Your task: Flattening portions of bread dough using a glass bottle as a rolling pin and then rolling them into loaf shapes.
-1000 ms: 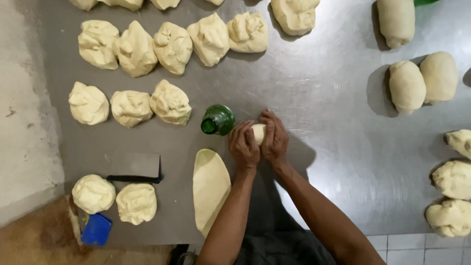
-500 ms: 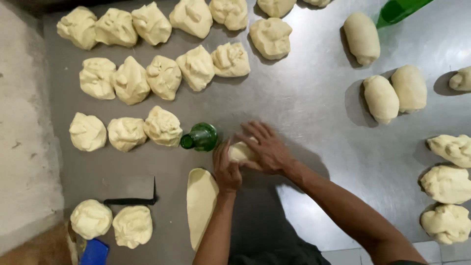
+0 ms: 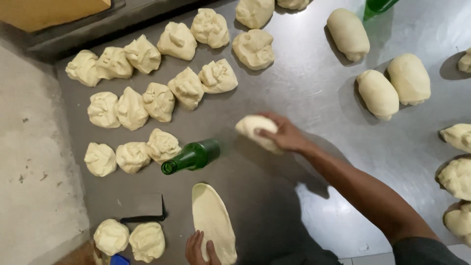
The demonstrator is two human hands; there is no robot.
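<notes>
Right hand (image 3: 285, 133) grasping pale rolled dough piece (image 3: 255, 131); left hand (image 3: 200, 248) flat, fingers loose, on flattened oval dough (image 3: 212, 222).

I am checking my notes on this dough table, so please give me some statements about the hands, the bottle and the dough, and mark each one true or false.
1. The right hand holds a rolled dough piece above the metal table. True.
2. The green bottle stands upright. False: it lies on its side, its mouth toward the rough dough lumps.
3. The left hand touches the flattened dough sheet. True.
4. The left hand grips the bottle. False: it is apart from the bottle, at the lower end of the sheet.
5. The smooth shaped rolls lie right of the right hand. True.
</notes>
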